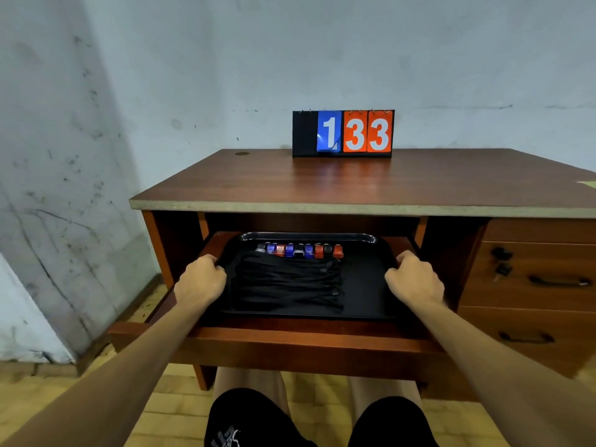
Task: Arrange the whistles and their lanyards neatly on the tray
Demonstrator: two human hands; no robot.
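Gripping the black tray's (364,285) side rims, left hand (201,279) and right hand (414,279) had fingers curled over its edges. Tray sat on pull-out shelf (290,337); lanyards (287,285) bundled mid-tray, whistles (300,250) in a row behind them. Risk: a tilt or jerk could scatter the row and tangle the cords. Scoreboard (343,132) beyond read 1, 33.

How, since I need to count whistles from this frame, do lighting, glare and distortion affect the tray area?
Head view: the tray sits in shadow under the desk top, so the black lanyards merge into it; glare streaks its far rim; the whistles are small and slightly soft, colours readable; the wide angle stretches the forearms toward the corners; the scoreboard is evenly lit and sharp.
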